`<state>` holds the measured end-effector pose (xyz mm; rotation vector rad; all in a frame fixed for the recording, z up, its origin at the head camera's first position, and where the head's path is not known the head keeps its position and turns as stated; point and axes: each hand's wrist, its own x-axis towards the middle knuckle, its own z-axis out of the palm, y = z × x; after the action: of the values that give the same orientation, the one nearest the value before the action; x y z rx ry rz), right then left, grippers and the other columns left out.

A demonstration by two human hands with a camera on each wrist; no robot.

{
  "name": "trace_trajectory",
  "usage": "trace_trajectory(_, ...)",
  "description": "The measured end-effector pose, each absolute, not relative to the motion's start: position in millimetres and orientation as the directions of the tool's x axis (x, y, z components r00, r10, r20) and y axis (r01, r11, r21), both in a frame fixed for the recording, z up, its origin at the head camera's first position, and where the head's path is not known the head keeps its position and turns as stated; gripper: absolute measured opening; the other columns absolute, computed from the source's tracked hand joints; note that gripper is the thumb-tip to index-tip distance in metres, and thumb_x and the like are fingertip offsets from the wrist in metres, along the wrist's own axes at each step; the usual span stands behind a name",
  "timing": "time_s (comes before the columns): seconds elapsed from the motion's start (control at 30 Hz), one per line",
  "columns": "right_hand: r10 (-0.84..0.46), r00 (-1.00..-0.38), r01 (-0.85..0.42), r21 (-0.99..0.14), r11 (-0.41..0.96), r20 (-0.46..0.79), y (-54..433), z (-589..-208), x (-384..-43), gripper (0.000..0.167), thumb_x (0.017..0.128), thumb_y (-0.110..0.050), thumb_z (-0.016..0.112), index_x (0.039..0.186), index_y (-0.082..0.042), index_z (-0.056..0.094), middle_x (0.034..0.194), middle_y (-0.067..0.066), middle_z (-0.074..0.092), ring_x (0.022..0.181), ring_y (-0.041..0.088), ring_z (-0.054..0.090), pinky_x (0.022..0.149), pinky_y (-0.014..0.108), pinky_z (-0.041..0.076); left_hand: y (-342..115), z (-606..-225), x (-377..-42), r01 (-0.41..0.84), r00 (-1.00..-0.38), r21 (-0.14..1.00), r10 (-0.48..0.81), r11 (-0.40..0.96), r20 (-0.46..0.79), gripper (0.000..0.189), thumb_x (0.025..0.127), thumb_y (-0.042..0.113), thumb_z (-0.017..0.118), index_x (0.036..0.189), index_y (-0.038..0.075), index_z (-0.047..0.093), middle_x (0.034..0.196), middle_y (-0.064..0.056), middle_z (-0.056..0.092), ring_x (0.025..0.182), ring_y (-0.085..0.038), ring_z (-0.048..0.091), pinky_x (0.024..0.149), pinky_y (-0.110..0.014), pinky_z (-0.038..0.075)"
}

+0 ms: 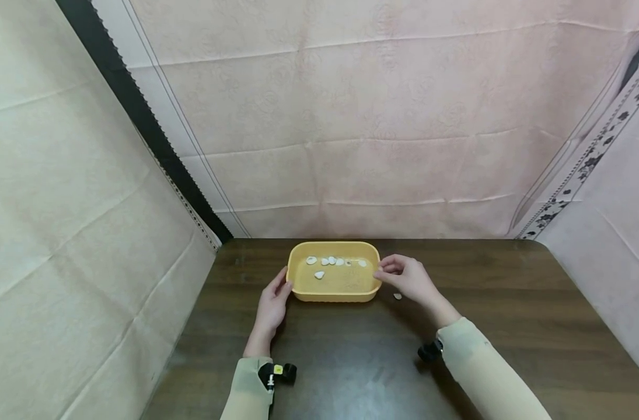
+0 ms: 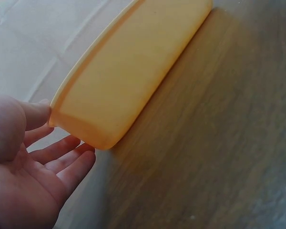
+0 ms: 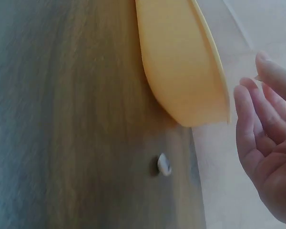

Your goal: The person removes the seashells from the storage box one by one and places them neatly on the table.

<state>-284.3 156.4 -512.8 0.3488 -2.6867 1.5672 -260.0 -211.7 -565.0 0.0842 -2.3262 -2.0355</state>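
At the far middle of the tabletop [image 1: 351, 356] stands a yellow tray [image 1: 335, 297], set lengthwise from left to right close to the far edge. Inside it lie whitish, shell-like pieces [image 1: 332, 260]: most form a loose row across the far half, and one lies nearer, towards the left. Outside, on the bare wood just beyond the tray's near right corner, lies a loose piece [image 1: 397, 296], apart from the wall.

Step in hand: judged to be the gathering of pieces into the tray, with most of it apparently done.

Left grip [image 1: 272, 306]: closed on the tray's left end, thumb at the rim and fingers against the outside of the wall. It appears to be steadying the tray; no piece is seen in it.

Right grip [image 1: 412, 281]: at the tray's right end, fingers bent and thumb set near the forefinger, the tips close by the rim. A tiny pale edge shows beside the thumb in the right wrist view; whether a piece is pinched there cannot be told.

Position relative to the grip: the loose piece lies below the right grip and nearer than its fingertips, untouched.

Next move, in judgement: release anything pinched over the tray, then bring the right fingertips back and down to the loose piece. Its small, thin form would call for a fine fingertip pinch.
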Motion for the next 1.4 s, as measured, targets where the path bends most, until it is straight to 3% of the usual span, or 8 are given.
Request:
trace_trajectory(0.13, -0.187, -0.977, -0.181, -0.85, 0.495, 0.099, 167.2, -516.7, -280.6, 0.023, 0.093, -0.025, 0.087, 0.109, -0.012, 0.077, 0.096, -0.001, 0.08, 0.09, 0.018, 0.075, 0.076, 0.03, 0.06, -211.5, -564.7, -260.7, -0.01, -0.998, 0.991, -0.068, 0.135, 0.0, 0.053, 0.114, 0.024, 0.056, 0.164, 0.012, 0.044, 0.17, -0.007, 0.04, 0.156, -0.027, 0.035, 0.126, -0.049, 0.032)
trace_trajectory(0.53, -0.163, -0.986, -0.114, -0.837, 0.536, 0.03, 197.2, -533.5, -269.3, 0.041, 0.09, -0.032, 0.09, 0.114, -0.003, 0.074, 0.092, 0.0, 0.077, 0.085, 0.019, 0.072, 0.074, 0.031, 0.058, -211.8, -563.8, -259.7, -0.005, -0.998, 0.991, -0.066, 0.132, 0.003, 0.053, 0.114, 0.025, 0.055, 0.164, 0.012, 0.044, 0.169, -0.007, 0.04, 0.156, -0.026, 0.036, 0.126, -0.049, 0.033)
trace_trajectory(0.83, -0.117, -0.992, -0.048, -0.752, 0.657, -0.039, 216.6, -545.4, -269.0, 0.041, 0.088, -0.045, 0.089, 0.105, -0.011, 0.075, 0.088, 0.0, 0.072, 0.081, 0.019, 0.063, 0.073, 0.034, 0.053, -211.4, -563.0, -259.3, -0.008, -0.998, 0.991, -0.066, 0.137, 0.001, 0.053, 0.114, 0.024, 0.055, 0.165, 0.012, 0.044, 0.17, -0.007, 0.039, 0.156, -0.027, 0.036, 0.126, -0.049, 0.033)
trace_trajectory(1.13, -0.073, -0.989, 0.042, -0.733, 0.679, -0.124, 219.9, -551.3, -265.4, 0.042, 0.084, -0.044, 0.092, 0.101, -0.01, 0.073, 0.083, 0.001, 0.069, 0.069, 0.018, 0.064, 0.059, 0.033, 0.053, -211.5, -565.2, -257.8, 0.005, -0.998, 0.989, -0.064, 0.15, 0.015, 0.052, 0.114, 0.021, 0.055, 0.164, 0.013, 0.045, 0.169, -0.008, 0.041, 0.156, -0.027, 0.036, 0.126, -0.049, 0.033)
trace_trajectory(1.4, -0.107, -0.991, -0.026, -0.668, 0.744, -0.081, 220.3, -553.8, -266.5, 0.037, 0.083, -0.04, 0.094, 0.095, -0.012, 0.072, 0.076, -0.001, 0.066, 0.068, 0.018, 0.061, 0.063, 0.034, 0.051, -211.4, -564.5, -258.9, 0.006, -0.998, 0.988, -0.064, 0.156, 0.016, 0.052, 0.114, 0.019, 0.055, 0.164, 0.011, 0.044, 0.169, -0.008, 0.041, 0.156, -0.028, 0.035, 0.126, -0.05, 0.033)
